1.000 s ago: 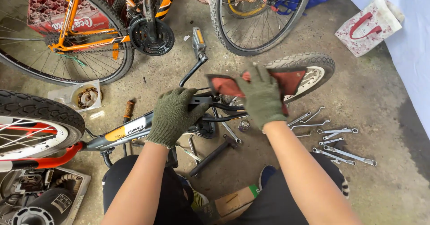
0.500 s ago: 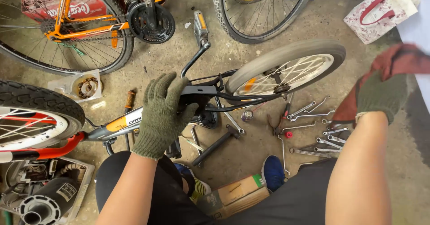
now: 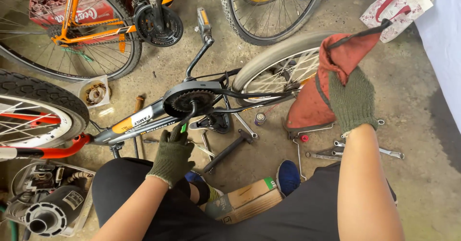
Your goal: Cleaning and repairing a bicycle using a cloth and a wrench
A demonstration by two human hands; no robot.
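1. Where the small dark-framed bicycle with an orange-and-white label point(image 3: 144, 121) lies on its side on the concrete floor point(image 3: 413, 102), its toothed chainring under a black guard point(image 3: 189, 99) faces up, within reach of the seated person; the crank arm and pedal point(image 3: 204, 22) point away.
2. Left hand point(image 3: 173, 152), in a dark green knitted glove: fingers closed around a slim green-handled tool point(image 3: 183, 127), tip set at the lower edge of the chainring, apparently to work on it.
3. Right hand point(image 3: 353, 99), same kind of glove: clamped on a rust-red cloth tool bag with a black strap point(image 3: 331, 78), held lifted over the rear wheel point(image 3: 278, 68), clear of the floor.
4. Just beyond: black T-shaped wrench point(image 3: 230, 147), scattered silver spanners point(image 3: 355, 152), small spray can point(image 3: 260, 119), all lying loose on the floor near the knees.
5. Outward: orange bicycle point(image 3: 91, 30) standing at upper left; red plastic crate point(image 3: 91, 6) behind it; knobbly tyre with red fork point(image 3: 38, 116) at left; white patterned bag point(image 3: 398, 6) at upper right.
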